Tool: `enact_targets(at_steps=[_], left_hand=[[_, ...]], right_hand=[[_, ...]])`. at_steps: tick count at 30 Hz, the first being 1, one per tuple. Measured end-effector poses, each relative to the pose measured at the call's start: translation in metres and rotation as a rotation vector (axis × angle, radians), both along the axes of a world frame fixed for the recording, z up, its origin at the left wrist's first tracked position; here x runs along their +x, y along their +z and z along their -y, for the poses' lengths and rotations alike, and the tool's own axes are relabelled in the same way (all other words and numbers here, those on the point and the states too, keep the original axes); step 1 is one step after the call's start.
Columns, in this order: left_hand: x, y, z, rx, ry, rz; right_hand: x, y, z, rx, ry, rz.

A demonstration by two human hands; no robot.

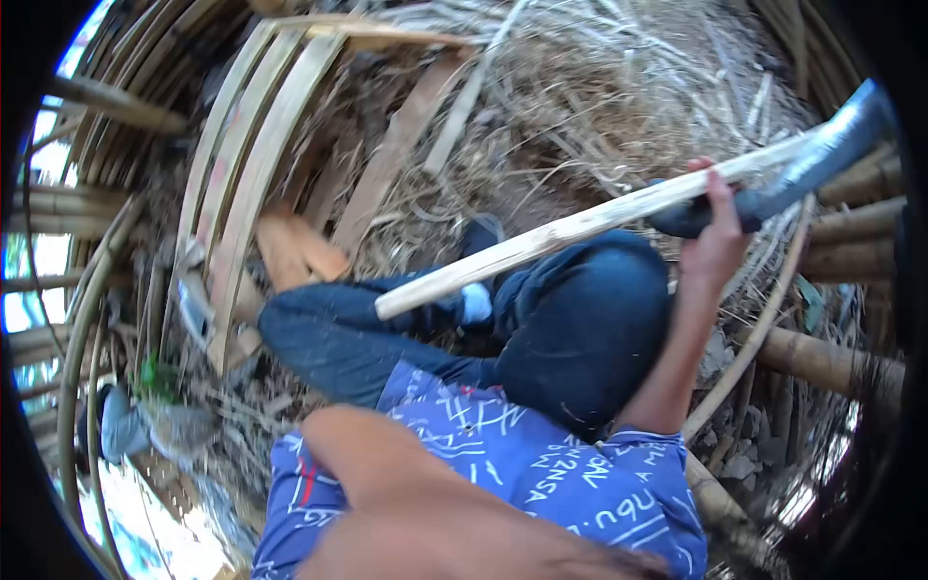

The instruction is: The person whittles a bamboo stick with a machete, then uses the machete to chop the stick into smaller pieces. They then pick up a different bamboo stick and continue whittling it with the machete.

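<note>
My right hand (712, 227) is closed at the right, with its fingers wrapped around the dark handle of a machete (839, 145) and over a pale, split wooden stick (541, 240). The broad blade points up to the right. The stick slants down to the left across my bent knees, and its cut end hangs over my lap. My left arm is raised and bent close below the camera; its hand is outside the picture.
Curved wooden slats (261, 164) stand at the upper left, beside a flat board (401, 150). Shavings and dry fibres (580, 106) cover the ground ahead. Bamboo poles (822, 358) line the right side, and bent bamboo strips (82, 338) rise on the left.
</note>
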State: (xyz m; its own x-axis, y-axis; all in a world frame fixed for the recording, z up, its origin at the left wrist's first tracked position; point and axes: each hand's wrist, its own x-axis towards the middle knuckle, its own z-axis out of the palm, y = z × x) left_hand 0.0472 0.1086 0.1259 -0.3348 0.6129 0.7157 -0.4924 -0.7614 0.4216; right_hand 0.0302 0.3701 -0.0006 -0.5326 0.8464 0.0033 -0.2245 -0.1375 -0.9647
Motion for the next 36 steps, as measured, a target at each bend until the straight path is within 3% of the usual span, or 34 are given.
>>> enact_targets(at_steps=[7, 12, 14, 18, 20, 21, 23, 25, 27, 28, 32, 35, 36], left_hand=[[0.04, -0.009, -0.033, -0.004, -0.027, 0.032], [0.067, -0.024, -0.059, -0.084, 0.034, -0.143], [0.072, -0.033, -0.072, -0.162, 0.179, -0.35], [0.039, -0.042, -0.072, -0.375, 0.671, -0.825], [0.014, -0.045, -0.058, -0.311, 0.681, -0.576], [0.002, -0.044, -0.049, -0.271, 0.706, -0.323], [-0.003, -0.033, -0.032, -0.117, 0.316, 0.06], [0.005, -0.024, -0.021, -0.032, 0.055, 0.121], [0.024, -0.019, -0.023, -0.003, -0.07, 0.115], [0.034, -0.021, -0.028, -0.002, -0.104, 0.108], [0.067, -0.038, -0.041, -0.073, -0.163, 0.009], [0.066, -0.057, -0.04, -0.308, 0.091, -0.375], [0.028, -0.049, -0.039, -0.394, 0.565, -0.722]], right_hand=[[-0.003, -0.001, 0.001, 0.136, -0.066, -0.063], [0.002, -0.007, 0.0, 0.16, -0.027, 0.038], [-0.001, -0.012, -0.003, 0.145, 0.008, 0.063], [-0.002, -0.023, -0.011, 0.142, 0.032, 0.003], [0.002, -0.018, -0.012, 0.168, 0.048, 0.058], [0.001, -0.014, -0.008, 0.183, 0.017, 0.074], [-0.001, -0.016, -0.009, 0.253, -0.031, 0.089], [-0.001, -0.003, 0.002, 0.154, 0.001, 0.019], [-0.002, 0.001, 0.004, 0.155, 0.01, 0.06], [-0.004, -0.003, 0.004, 0.052, 0.039, -0.043], [0.001, -0.002, -0.002, 0.187, -0.012, 0.039], [0.0, -0.008, -0.002, 0.037, 0.04, -0.014], [-0.001, -0.008, -0.002, 0.073, 0.05, 0.014]])
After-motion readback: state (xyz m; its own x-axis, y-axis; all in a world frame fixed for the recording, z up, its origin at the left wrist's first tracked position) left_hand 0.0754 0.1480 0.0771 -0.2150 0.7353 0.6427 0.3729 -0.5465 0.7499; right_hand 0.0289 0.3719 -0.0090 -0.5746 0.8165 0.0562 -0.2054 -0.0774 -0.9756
